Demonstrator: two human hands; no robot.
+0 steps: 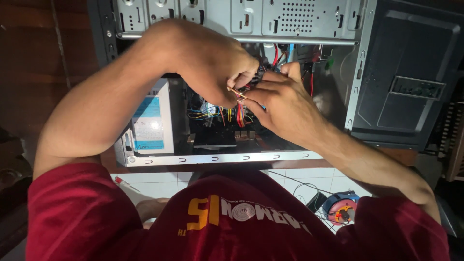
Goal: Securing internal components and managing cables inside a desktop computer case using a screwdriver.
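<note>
Open desktop computer case (232,19) lies on its side across wooden tabletop (29,72), far edge. Power supply unit (150,121) with pale label sits in case's left end. Left hand (212,63) and right hand (282,104) meet over case middle. Fingers of both pinched together on bundle of coloured wires (239,112), red and yellow. Small red-handled screwdriver (123,182) on tiled floor (159,183) below.

The person wears a dark red short-sleeved shirt (232,222) with a yellow and white print across the chest, below the open computer case (217,157). Both forearms are bare, without watch or rings visible.
</note>
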